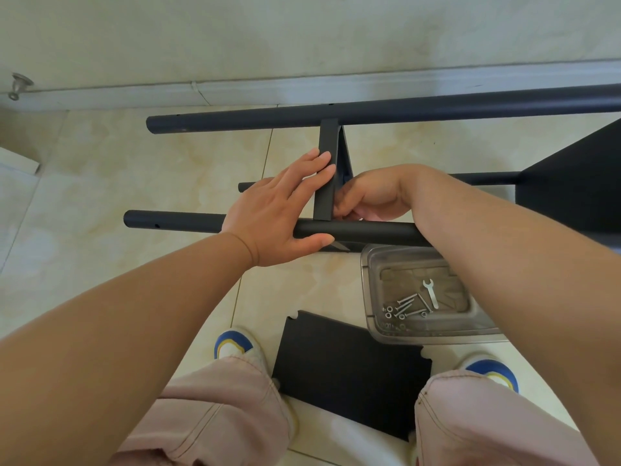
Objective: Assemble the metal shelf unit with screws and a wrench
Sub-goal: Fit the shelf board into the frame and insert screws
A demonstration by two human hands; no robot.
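Bracing upright shelf panel (325, 183), poles (353, 232) lying left-right, left hand (268, 213) flat

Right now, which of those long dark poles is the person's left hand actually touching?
The nearest pole, closest to the feet. The left hand lies across it, thumb under it; the far pole by the wall and the thin middle pole are untouched.

Soft, even daylight, faint shadows, sharp focus throughout, with wide-angle bending of straight lines near the edges.

R hand (368, 196) fingers hidden behind shelf panel (325, 183) (grip unclear).
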